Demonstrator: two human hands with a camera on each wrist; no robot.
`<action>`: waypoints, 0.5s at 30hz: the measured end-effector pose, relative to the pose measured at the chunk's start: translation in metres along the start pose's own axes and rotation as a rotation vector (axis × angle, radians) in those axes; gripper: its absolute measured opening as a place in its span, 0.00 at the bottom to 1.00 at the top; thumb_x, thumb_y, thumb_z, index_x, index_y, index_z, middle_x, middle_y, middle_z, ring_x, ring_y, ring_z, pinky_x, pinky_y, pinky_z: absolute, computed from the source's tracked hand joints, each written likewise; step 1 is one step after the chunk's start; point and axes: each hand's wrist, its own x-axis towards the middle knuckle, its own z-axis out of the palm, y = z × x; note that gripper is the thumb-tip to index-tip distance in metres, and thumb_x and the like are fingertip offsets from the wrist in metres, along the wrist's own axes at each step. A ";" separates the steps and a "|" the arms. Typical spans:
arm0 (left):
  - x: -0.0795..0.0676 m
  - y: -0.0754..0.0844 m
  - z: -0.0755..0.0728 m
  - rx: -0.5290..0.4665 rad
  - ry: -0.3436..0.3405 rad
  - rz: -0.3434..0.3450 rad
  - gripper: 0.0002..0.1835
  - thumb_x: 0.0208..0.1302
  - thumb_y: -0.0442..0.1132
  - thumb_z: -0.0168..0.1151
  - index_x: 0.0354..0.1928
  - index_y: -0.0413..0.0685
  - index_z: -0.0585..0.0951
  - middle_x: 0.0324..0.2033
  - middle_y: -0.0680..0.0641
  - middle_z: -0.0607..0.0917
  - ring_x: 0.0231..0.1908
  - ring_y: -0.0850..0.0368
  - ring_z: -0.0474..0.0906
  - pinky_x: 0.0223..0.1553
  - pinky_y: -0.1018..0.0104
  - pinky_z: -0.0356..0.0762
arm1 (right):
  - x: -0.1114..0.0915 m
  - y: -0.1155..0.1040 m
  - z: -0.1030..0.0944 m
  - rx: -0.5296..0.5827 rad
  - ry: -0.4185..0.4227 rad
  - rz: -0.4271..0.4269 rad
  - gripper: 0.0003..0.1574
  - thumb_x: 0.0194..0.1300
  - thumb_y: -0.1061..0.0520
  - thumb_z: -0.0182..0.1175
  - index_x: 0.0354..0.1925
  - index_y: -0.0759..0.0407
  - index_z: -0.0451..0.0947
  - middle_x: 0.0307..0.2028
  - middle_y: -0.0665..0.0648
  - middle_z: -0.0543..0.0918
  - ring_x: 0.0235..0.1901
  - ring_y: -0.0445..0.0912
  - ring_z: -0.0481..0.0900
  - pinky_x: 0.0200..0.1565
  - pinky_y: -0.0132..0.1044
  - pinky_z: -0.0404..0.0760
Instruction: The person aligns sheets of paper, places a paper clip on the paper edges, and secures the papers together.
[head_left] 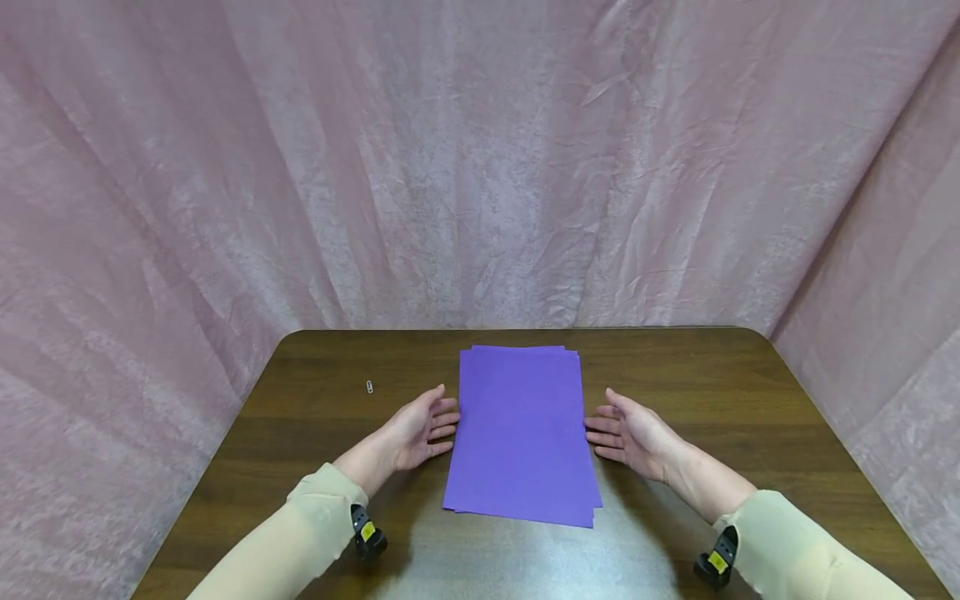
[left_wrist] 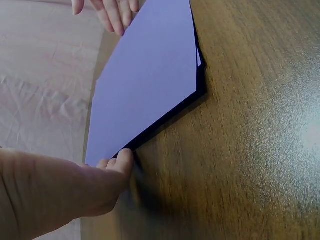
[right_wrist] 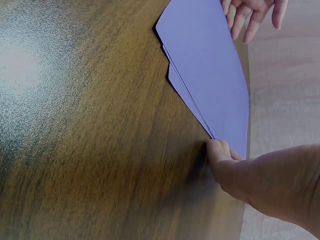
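Several purple sheets of paper lie in a slightly uneven stack on the table, with corners sticking out at the top and bottom. My left hand is at the left edge of the stack, palm facing it, fingers extended and spread. On the opposite side, my right hand mirrors it, fingers extended toward the right edge. In the left wrist view, fingertips meet the long side of the paper. The right wrist view likewise has fingertips at the edge; whether they press on it I cannot tell.
A small paper clip lies on the brown wooden table, to the left of the stack. Pink curtains hang behind the table and at its sides. Each wrist wears a black strapped device.
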 end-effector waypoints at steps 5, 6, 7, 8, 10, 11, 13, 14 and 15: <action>0.003 0.001 0.001 -0.088 0.026 -0.003 0.35 0.83 0.51 0.37 0.79 0.34 0.49 0.78 0.29 0.49 0.77 0.31 0.43 0.74 0.37 0.50 | 0.000 0.000 0.001 -0.007 0.005 -0.007 0.51 0.84 0.37 0.29 0.76 0.79 0.28 0.76 0.80 0.45 0.75 0.71 0.47 0.74 0.60 0.51; 0.004 0.001 0.001 -0.101 0.034 0.000 0.35 0.83 0.50 0.38 0.79 0.34 0.49 0.78 0.30 0.49 0.76 0.30 0.44 0.73 0.37 0.51 | 0.000 0.000 0.001 -0.008 0.007 -0.008 0.51 0.84 0.38 0.29 0.76 0.79 0.29 0.76 0.80 0.45 0.75 0.72 0.47 0.74 0.60 0.51; 0.004 0.000 0.002 -0.115 0.043 0.002 0.34 0.82 0.48 0.39 0.79 0.35 0.49 0.78 0.30 0.49 0.76 0.30 0.45 0.73 0.36 0.52 | 0.000 0.000 0.001 -0.011 0.011 -0.009 0.50 0.84 0.38 0.29 0.76 0.79 0.29 0.76 0.80 0.45 0.75 0.71 0.48 0.74 0.60 0.51; 0.005 -0.001 0.003 -0.127 0.049 0.003 0.34 0.82 0.47 0.40 0.79 0.35 0.49 0.78 0.30 0.49 0.76 0.30 0.46 0.72 0.36 0.53 | -0.001 0.001 0.001 -0.013 0.015 -0.009 0.50 0.84 0.38 0.29 0.76 0.79 0.29 0.76 0.80 0.46 0.75 0.71 0.48 0.74 0.60 0.52; 0.008 -0.003 0.004 -0.134 0.053 0.006 0.33 0.82 0.45 0.41 0.79 0.35 0.50 0.78 0.30 0.50 0.75 0.30 0.50 0.72 0.37 0.55 | -0.001 0.001 0.002 -0.019 0.014 -0.010 0.50 0.84 0.38 0.28 0.76 0.79 0.29 0.76 0.80 0.46 0.75 0.71 0.49 0.74 0.60 0.52; 0.009 -0.005 0.004 -0.129 0.050 0.008 0.32 0.82 0.44 0.41 0.78 0.34 0.51 0.77 0.30 0.51 0.74 0.31 0.53 0.72 0.38 0.57 | 0.000 0.001 0.003 -0.022 0.014 -0.010 0.50 0.84 0.38 0.28 0.76 0.79 0.29 0.76 0.79 0.46 0.75 0.71 0.49 0.74 0.60 0.52; 0.012 -0.008 0.006 -0.114 0.047 0.012 0.29 0.81 0.42 0.41 0.75 0.32 0.55 0.74 0.29 0.58 0.70 0.34 0.63 0.69 0.41 0.64 | 0.000 0.002 0.003 -0.023 0.016 -0.011 0.50 0.84 0.38 0.29 0.76 0.79 0.29 0.76 0.79 0.46 0.75 0.71 0.50 0.74 0.60 0.52; 0.013 -0.009 0.006 -0.100 0.042 0.011 0.27 0.81 0.40 0.42 0.73 0.31 0.58 0.72 0.30 0.63 0.66 0.37 0.69 0.66 0.44 0.68 | 0.000 0.002 0.004 -0.023 0.014 -0.012 0.50 0.84 0.38 0.29 0.76 0.78 0.29 0.76 0.79 0.46 0.75 0.71 0.50 0.74 0.60 0.51; 0.015 -0.011 0.007 -0.087 0.038 0.012 0.24 0.81 0.39 0.42 0.70 0.32 0.61 0.68 0.32 0.69 0.62 0.40 0.73 0.63 0.47 0.72 | 0.000 0.001 0.004 -0.024 0.012 -0.014 0.51 0.84 0.38 0.29 0.76 0.78 0.29 0.76 0.79 0.46 0.75 0.71 0.50 0.74 0.60 0.51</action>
